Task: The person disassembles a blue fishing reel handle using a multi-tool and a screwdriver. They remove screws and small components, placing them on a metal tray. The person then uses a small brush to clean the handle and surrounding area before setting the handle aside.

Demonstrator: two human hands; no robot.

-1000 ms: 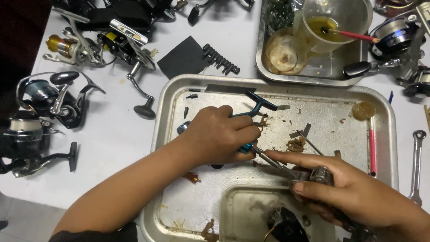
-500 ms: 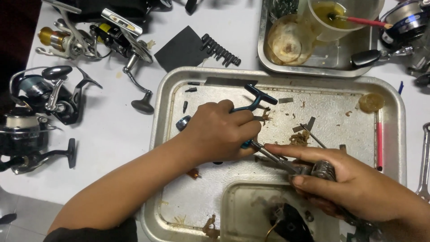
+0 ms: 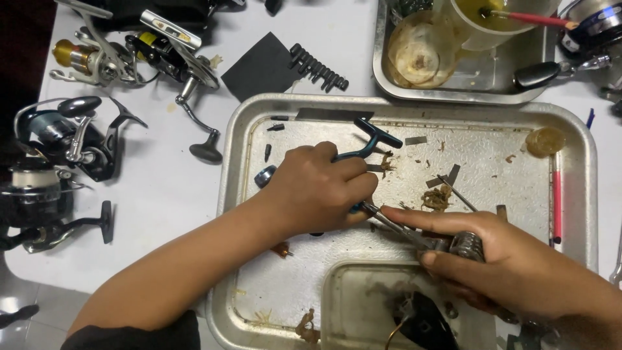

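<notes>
Left hand (image 3: 321, 191) fingers grip blue-handled pliers (image 3: 363, 150); right hand (image 3: 512, 266) fingers close around a ribbed metal part (image 3: 468, 245) beside them, mid-tray (image 3: 233, 155). Bare tray floor lies beyond the fingers; reels (image 3: 65, 133) crowd the desk (image 3: 155, 188) leftward.

No packages, labels, signs or screens show anywhere on the table or in the trays.

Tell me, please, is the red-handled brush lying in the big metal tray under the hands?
No, the red-handled brush stands in a cup of yellow liquid in the smaller tray beyond the big metal tray.
</notes>
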